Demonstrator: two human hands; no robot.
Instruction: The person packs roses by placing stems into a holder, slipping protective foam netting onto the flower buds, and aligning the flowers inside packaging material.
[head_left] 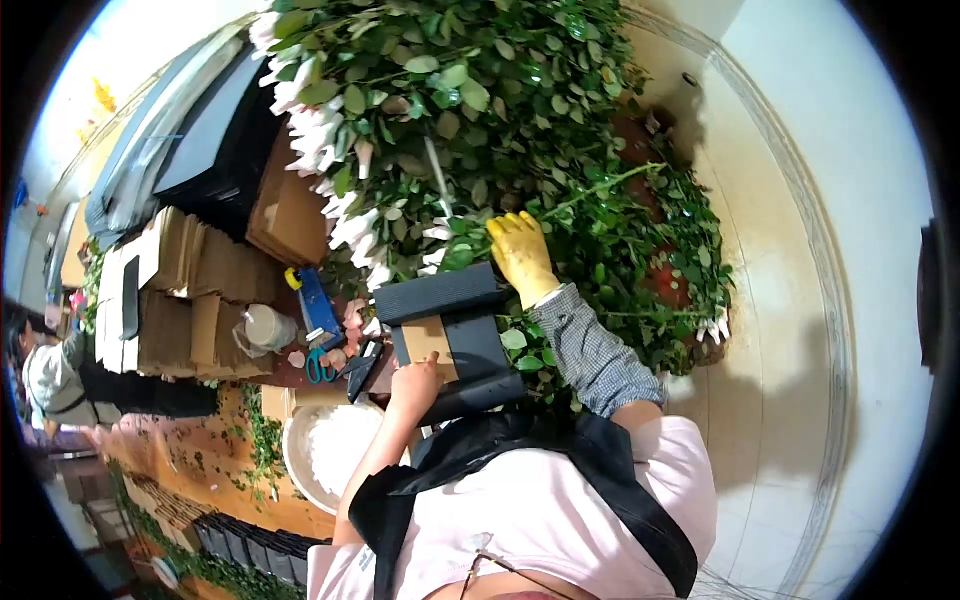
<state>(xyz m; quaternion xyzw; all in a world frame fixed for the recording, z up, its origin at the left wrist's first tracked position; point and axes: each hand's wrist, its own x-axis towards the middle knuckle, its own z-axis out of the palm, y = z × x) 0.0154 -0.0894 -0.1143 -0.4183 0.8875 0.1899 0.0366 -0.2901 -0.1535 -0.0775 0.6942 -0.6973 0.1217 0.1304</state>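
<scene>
My bare left hand [418, 386] rests at the lower left part of a brown piece of cardboard [425, 335], its fingers bent and one stretched over the surface. The cardboard lies on a sheet of black corrugated wrapping [480, 345], whose upper and lower edges are folded up. My right hand [520, 250], in a yellow glove, is closed around a rose stem [610, 185] just past the wrapping's upper right corner; its fingertips are partly lost in leaves. Pale pink roses [350, 230] lie in a big leafy heap [480, 120] beyond my hands.
Left of the wrapping are a blue tape dispenser [318, 305], teal-handled scissors [320, 365], a black stapler-like tool [362, 370] and a white cup [268, 327]. Stacked cardboard [190, 330] stands farther left. A white bucket [300, 455] is by my left arm. Another person [70, 380] is at far left.
</scene>
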